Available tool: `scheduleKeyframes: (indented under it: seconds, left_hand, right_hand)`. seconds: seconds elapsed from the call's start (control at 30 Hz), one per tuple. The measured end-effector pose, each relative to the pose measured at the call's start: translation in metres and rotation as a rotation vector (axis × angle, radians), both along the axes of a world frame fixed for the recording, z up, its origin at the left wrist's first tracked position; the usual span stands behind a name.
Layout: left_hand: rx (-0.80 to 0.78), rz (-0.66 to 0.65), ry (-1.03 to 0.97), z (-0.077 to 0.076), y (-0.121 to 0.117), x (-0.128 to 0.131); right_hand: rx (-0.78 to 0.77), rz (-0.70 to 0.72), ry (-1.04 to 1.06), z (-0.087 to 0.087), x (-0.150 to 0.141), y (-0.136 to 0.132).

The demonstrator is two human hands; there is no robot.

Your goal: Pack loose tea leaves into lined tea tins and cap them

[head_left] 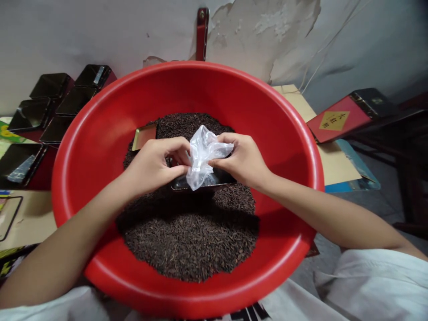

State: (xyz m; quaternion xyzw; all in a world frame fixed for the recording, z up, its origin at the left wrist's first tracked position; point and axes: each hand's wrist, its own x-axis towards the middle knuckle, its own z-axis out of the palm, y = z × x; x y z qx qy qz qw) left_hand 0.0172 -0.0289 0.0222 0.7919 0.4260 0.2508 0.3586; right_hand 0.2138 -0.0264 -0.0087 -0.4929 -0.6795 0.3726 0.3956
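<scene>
Holding bag (pixel 199 160) clamped in left grip (pixel 152 165) and right grip (pixel 246 159) at mouth of tin (pixel 222 176), inside basin (pixel 200 87), above tea (pixel 194 247). Finding room toward basin's far edge; crossing basin's rim with forearms (pixel 310 207).

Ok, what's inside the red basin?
Dark leaves, a golden piece and a black tin; the left hand and right hand pinch a plastic bag over it. The bag's contents and what lies beneath the tin are hidden.

Clear plastic bag (pixel 201 154) was all scrunched up, poking out of a dark tin (pixel 224 176) mid-scene, kinda wrinkly.
</scene>
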Motion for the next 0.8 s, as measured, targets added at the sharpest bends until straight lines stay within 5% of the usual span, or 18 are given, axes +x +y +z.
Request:
scheduleKeyframes:
  seconds: [0.23,0.43,0.63,0.8]
  left_hand:
    - [-0.015,0.01,0.021,-0.005,0.003,0.011]
    - [0.251,-0.046,0.099,-0.007,0.002,0.012]
    - [0.31,0.042,0.127,-0.015,-0.003,0.014]
    - [0.282,0.145,0.203,-0.014,-0.009,0.021]
  right_hand:
    - [0.125,0.078,-0.161,0.002,-0.002,-0.003]
    - [0.21,0.164,-0.181,0.005,-0.001,-0.005]
    - [0.071,0.484,-0.014,0.016,0.015,-0.002]
    - [0.105,0.3,0.018,0.006,0.007,-0.004]
